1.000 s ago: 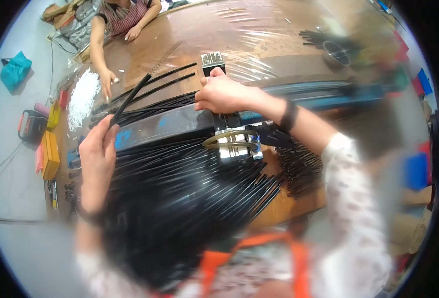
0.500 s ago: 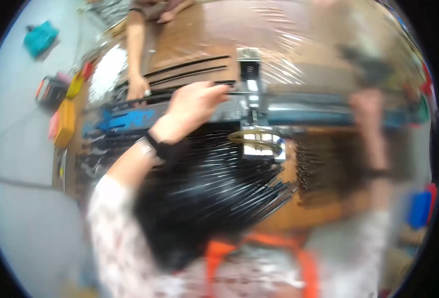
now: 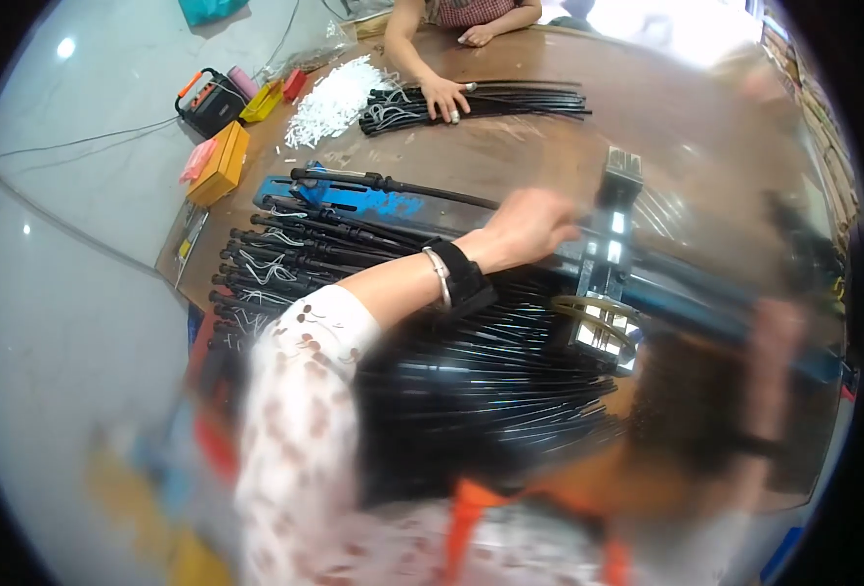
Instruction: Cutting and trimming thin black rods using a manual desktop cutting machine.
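A long black rod (image 3: 432,193) with a thicker, knobbed end lies over the blue-and-black fixture (image 3: 393,202). My left hand (image 3: 534,230) is closed round this rod toward its right end, just left of an upright metal clamp block (image 3: 603,264). Motion smears my right hand (image 3: 779,327), which is off to the right beside the long dark bar (image 3: 691,283); its fingers cannot be made out. Beneath my left forearm, many similar black rods (image 3: 510,361) lie fanned out, several with grey cord loops at their knobbed ends.
Across the brown table (image 3: 510,146), another person's hand (image 3: 444,98) rests on a rod bundle (image 3: 539,101). White small pieces (image 3: 339,103) are heaped beside it. A yellow-orange box (image 3: 222,166) stands at the left edge. A yellowish ring (image 3: 588,308) hangs by the clamp block.
My view has turned, so the table sits further right and lower. More of the other person's bundle and the rods' knobbed ends show. My left hand stays closed by the clamp block.
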Tool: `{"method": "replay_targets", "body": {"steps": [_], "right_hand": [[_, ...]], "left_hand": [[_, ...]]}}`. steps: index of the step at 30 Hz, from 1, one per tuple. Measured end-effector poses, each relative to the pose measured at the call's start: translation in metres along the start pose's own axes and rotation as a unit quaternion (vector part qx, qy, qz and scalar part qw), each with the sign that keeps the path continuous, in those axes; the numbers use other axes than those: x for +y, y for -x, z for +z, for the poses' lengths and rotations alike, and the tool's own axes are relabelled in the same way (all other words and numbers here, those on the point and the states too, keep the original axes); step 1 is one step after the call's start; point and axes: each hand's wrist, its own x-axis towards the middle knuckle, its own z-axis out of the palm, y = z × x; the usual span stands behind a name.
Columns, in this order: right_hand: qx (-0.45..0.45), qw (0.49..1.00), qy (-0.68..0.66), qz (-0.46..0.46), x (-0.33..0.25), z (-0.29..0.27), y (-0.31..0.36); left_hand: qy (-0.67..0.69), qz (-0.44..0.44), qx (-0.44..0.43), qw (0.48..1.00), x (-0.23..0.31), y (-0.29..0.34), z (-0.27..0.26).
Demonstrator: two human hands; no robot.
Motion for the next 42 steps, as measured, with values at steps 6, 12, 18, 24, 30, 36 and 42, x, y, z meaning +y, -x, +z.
{"method": "replay_targets", "body": {"steps": [6,12,18,24,30,36,42], "right_hand": [[0.002,1.0,-0.007,-0.001,0.015,0.001,0.007],[-0.067,0.995,0.075,0.011,0.025,-0.014,0.017],[-0.01,0.992,-0.002,-0.125,-0.123,-0.02,0.003],[-0.041,0.991,-0.064,-0.109,-0.134,-0.005,0.036],[-0.098,0.984,-0.129,-0.073,-0.141,0.018,0.04],[-0.061,0.952,-0.3,-0.026,-0.139,0.038,0.039],[-0.313,0.933,-0.178,-0.025,-0.125,0.024,0.052]], "left_hand": [[0.039,-0.005,0.032,0.999,0.003,-0.002,0.01],[0.065,0.005,-0.04,0.997,0.003,-0.006,0.002],[-0.13,-0.029,-0.048,0.99,0.008,0.0,0.015],[-0.127,-0.042,-0.073,0.988,0.021,-0.015,0.013],[-0.134,-0.028,-0.061,0.989,0.023,-0.009,0.013],[-0.138,0.041,0.021,0.989,0.006,-0.008,0.032],[-0.218,0.176,0.076,0.957,-0.011,-0.013,0.016]]}}
